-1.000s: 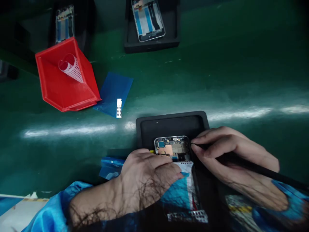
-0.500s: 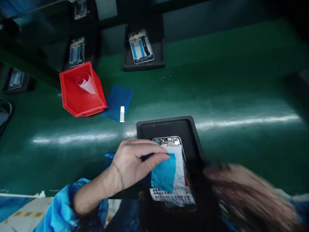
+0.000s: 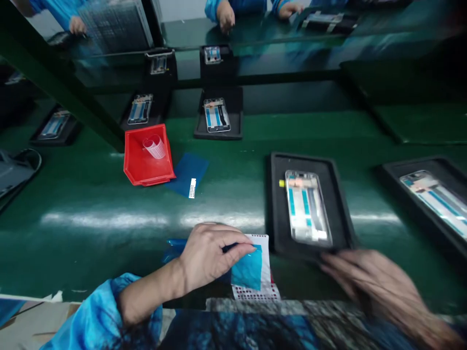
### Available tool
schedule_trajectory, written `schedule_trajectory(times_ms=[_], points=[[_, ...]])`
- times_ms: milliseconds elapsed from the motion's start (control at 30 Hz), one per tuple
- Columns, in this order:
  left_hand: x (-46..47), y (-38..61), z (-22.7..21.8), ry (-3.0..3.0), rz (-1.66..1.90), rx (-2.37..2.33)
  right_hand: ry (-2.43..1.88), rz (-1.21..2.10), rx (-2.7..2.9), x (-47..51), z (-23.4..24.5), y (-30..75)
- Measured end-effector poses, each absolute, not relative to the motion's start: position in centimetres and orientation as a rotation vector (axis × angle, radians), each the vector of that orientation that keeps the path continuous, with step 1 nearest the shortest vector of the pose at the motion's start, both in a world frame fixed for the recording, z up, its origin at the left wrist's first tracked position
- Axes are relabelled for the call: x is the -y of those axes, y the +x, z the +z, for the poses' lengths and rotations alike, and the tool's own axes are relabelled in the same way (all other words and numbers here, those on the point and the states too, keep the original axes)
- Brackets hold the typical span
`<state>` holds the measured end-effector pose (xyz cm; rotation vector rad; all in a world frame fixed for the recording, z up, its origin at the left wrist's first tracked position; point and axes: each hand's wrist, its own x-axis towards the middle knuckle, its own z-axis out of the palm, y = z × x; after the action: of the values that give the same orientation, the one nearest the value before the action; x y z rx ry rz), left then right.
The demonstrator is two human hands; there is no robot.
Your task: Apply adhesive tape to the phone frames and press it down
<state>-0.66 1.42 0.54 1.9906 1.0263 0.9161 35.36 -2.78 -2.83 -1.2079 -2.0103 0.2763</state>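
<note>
My left hand [image 3: 215, 255] pinches a blue film piece [image 3: 247, 270] between thumb and fingertips. The film lies over a white dotted sheet [image 3: 265, 255], with holes or dots along its lower strip. My right hand [image 3: 379, 279], smeared by motion, has its fingers at the near right corner of a black tray [image 3: 279, 209]; its thumb is hidden. Inside that tray lies an opened phone [image 3: 308, 206] with blue strips and a yellow tab on its left side.
A red bin [image 3: 134, 170] holds a rolled dotted sheet [image 3: 155, 147]. Beside it is a blue sheet [image 3: 186, 170] with a white label strip [image 3: 192, 188]. Another tray [image 3: 392, 177] with a phone stands right. Farther trays hold phones; a co-worker's hand [image 3: 226, 17] shows at the back.
The view has tilted up. The tray and phone beneath my left hand are gone from there; a tray now stands to the right at my right hand. My left hand still pinches the film.
</note>
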Motion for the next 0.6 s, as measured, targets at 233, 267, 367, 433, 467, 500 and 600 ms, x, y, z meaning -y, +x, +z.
schedule_trajectory(times_ms=[233, 267, 367, 433, 467, 500, 600], points=[[-1.4, -0.9, -1.2, 2.154, 0.84, -1.069, -1.523, -0.095, 2.04, -16.3, -6.0, 41.4], [-1.6, -1.0, -1.4, 2.174, 0.838, -1.074, -1.605, -0.111, 2.012, -18.7, -6.1, 41.3], [-2.0, -1.1, -2.0, 2.22, 0.865, -1.078, -1.833, -0.147, 1.928, -23.7, -5.8, 39.9], [-2.3, -1.1, -2.3, 2.239, 0.892, -1.078, -1.96, -0.153, 1.888, -25.0, -5.2, 39.0], [-2.3, -1.1, -2.4, 2.246, 0.902, -1.079, -2.017, -0.15, 1.875, -25.0, -4.7, 39.0], [-2.4, -1.1, -2.5, 2.252, 0.912, -1.08, -2.07, -0.146, 1.868, -24.7, -4.0, 39.3], [-2.3, -0.9, -2.6, 2.274, 0.934, -1.064, -2.252, -0.142, 1.838, -21.8, -1.3, 42.9]])
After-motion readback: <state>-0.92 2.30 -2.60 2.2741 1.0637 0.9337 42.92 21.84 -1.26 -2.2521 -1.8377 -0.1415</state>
